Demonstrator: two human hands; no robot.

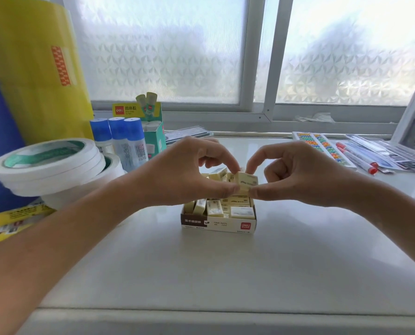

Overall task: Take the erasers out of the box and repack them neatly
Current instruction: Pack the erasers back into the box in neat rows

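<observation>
A small open cardboard box [218, 224] with a brown and white front stands in the middle of the white table. Several cream erasers [217, 207] lie jumbled inside it, some on edge. My left hand [189, 175] and my right hand [296, 175] meet just above the box. Both pinch one cream eraser [247, 181] between thumb and forefinger, the left at its left end, the right at its right end. Another eraser [218, 174] shows behind my left fingers; whether those fingers hold it is unclear.
Rolls of white tape [47, 163] are stacked at the left, with blue-capped glue bottles [126, 139] and a green glue-stick box [153, 131] behind them. Big yellow tape rolls [32, 68] rise at far left. Trays of coloured pins [322, 146] and packaged pens [371, 158] lie at the right.
</observation>
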